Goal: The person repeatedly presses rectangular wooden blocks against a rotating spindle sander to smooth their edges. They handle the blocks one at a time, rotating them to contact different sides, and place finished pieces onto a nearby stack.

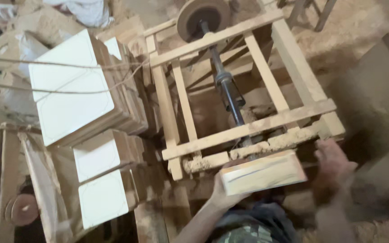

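Below the wooden frame (248,85), at its near edge, a pale rectangular wooden block (263,173) is held flat, with its long side along the frame's front rail. The left hand (221,191) grips the block at its left end, the fingers closed around the edge from under it, and the forearm comes up from the bottom of the view. The right hand (334,164) is at the right end of the block, with the fingers spread and quite open; it is blurred, so I cannot tell if it touches the block or is only just beside it. Inside the frame a dark metal shaft (226,85) runs from a round wooden disc (203,18) at the far side down to the front rail, where clumps of sawdust (266,144) lie on the wood. To the left of the frame there are stacks of cut boards (70,85) with white faces, a bigger stack behind and two smaller stacks nearer. Loose sawdust covers the ground around everything.
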